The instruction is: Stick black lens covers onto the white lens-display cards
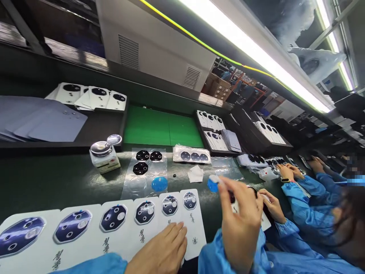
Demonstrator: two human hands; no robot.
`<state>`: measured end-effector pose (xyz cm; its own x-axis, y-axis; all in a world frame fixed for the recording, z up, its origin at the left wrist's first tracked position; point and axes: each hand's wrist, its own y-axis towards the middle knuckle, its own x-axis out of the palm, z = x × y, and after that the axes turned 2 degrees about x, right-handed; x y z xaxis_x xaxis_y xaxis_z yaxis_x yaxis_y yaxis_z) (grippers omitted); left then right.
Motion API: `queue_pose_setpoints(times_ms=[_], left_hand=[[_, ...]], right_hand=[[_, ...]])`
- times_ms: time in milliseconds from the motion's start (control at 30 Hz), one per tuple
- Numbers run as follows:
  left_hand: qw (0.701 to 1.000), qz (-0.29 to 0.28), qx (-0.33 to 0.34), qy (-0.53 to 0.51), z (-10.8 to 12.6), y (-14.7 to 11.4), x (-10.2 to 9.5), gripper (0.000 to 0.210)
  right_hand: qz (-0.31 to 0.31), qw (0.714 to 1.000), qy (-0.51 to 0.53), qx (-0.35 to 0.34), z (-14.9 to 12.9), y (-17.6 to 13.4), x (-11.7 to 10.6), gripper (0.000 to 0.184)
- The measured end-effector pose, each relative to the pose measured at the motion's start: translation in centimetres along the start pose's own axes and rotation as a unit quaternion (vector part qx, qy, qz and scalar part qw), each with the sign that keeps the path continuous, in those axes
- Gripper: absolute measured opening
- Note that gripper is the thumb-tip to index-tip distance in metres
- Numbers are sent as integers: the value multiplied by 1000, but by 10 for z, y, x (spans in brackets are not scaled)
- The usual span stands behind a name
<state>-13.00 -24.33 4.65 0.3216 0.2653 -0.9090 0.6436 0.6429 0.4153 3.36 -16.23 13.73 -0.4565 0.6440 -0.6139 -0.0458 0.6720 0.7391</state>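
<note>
My left hand (161,249) lies flat, palm down, over a row of white back panels (82,236) set side by side on the bench. Each panel has a dark, octagonal camera plate (145,211) near its top, and several carry black lettering. Raised to the right of the row, my right hand (241,217) is closed in a pinch on a small blue film piece (213,183) with a whitish upper part. A similar blue film disc (159,184) sits on a clear plastic sheet (128,184), below black octagonal plates (140,168).
A folded white cloth (195,174) and a wrapped pack of camera plates (191,155) lie mid-bench. A small box (105,160) with metal lids stands left. Black trays (99,127) hold panels at the back. Co-workers' hands (272,207) are close on the right.
</note>
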Motion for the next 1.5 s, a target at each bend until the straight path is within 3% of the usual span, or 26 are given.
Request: queue_pose_setpoints(times_ms=[100, 200, 333, 567, 800, 1067, 1233, 1333, 1500], left_hand=[[997, 48, 6, 54, -1, 9, 22, 27], [996, 69, -15, 57, 2, 9, 43, 29], [994, 83, -31, 62, 0, 6, 50, 33], [992, 111, -11, 65, -9, 13, 28, 38], [995, 74, 2, 68, -9, 12, 25, 35], [995, 65, 11, 70, -11, 11, 26, 33], [991, 118, -21, 56, -9, 12, 26, 37], [990, 132, -44, 34, -6, 9, 32, 37], [993, 106, -42, 28, -2, 3, 48, 29]], right_hand=[[-50, 998, 15, -24, -5, -43, 10, 24], [-52, 998, -2, -30, 7, -73, 29, 30], [-50, 998, -25, -35, 23, -90, 44, 33], [-73, 995, -30, -56, 24, -89, 45, 30], [-93, 991, -57, -79, 23, -87, 44, 28], [-97, 985, -96, -105, 20, -87, 41, 30], [-96, 985, -96, -108, 21, -87, 43, 29], [-100, 983, -102, -112, 19, -85, 42, 30], [-110, 984, -102, -101, 17, -85, 39, 31]])
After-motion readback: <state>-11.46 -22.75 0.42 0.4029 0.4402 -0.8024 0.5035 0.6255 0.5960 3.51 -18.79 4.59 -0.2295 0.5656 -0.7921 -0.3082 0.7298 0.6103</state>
